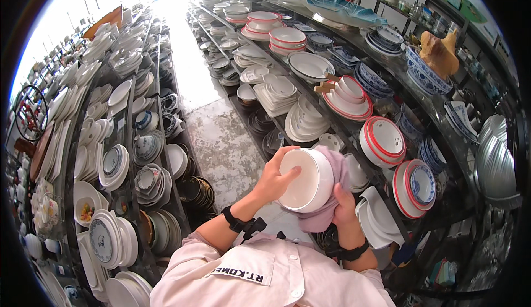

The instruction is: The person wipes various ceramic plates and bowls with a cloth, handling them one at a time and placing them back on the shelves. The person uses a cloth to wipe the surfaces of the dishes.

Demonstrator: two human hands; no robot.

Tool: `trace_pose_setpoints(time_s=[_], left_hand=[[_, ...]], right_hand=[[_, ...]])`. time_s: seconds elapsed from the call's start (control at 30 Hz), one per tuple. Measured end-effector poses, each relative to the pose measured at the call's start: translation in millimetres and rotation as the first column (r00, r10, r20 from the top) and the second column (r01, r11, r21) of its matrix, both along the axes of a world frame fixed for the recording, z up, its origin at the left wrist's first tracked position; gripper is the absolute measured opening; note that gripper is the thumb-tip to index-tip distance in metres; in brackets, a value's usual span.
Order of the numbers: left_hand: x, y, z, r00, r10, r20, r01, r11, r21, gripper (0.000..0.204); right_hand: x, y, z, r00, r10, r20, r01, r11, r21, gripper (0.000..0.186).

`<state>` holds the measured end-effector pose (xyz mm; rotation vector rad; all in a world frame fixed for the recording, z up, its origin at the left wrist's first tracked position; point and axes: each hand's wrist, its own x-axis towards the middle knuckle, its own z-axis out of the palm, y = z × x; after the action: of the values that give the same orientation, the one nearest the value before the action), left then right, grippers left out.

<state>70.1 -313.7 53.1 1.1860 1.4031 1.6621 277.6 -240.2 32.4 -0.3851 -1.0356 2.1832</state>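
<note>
A round white bowl (pixel 304 188) is tilted up in front of my chest at lower centre. My left hand (pixel 276 177) grips it at its left side, with the thumb against the inside. My right hand (pixel 344 207) is closed on a pale lilac cloth (pixel 323 218) that is wrapped behind and beside the bowl's right side. The fingers behind the cloth are hidden. White folded-looking plates (pixel 376 221) lie on the shelf just right of my right forearm.
Long shelves (pixel 74 157) of stacked dishes run along my left. Shelves on my right hold red-rimmed bowls (pixel 376 141), blue patterned bowls (pixel 415 86), a wooden object (pixel 437 52) and a silvery ribbed dish (pixel 495 163). An aisle floor (pixel 210 141) runs between them.
</note>
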Motion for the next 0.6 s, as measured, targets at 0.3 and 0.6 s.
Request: trace_pose_setpoints(time_s=[0.3,0.6], left_hand=[[4,-5,3,0.999,0.007,0.047,-0.013,0.991,0.134,0.046],[-2,-14,5,0.999,0.030,0.028,-0.034,0.988,0.151,0.063]], right_hand=[[4,7,-5,0.979,0.204,0.012,-0.204,0.979,0.024,0.085],[4,10,7,0.997,0.008,0.074,-0.027,0.968,0.251,0.085]])
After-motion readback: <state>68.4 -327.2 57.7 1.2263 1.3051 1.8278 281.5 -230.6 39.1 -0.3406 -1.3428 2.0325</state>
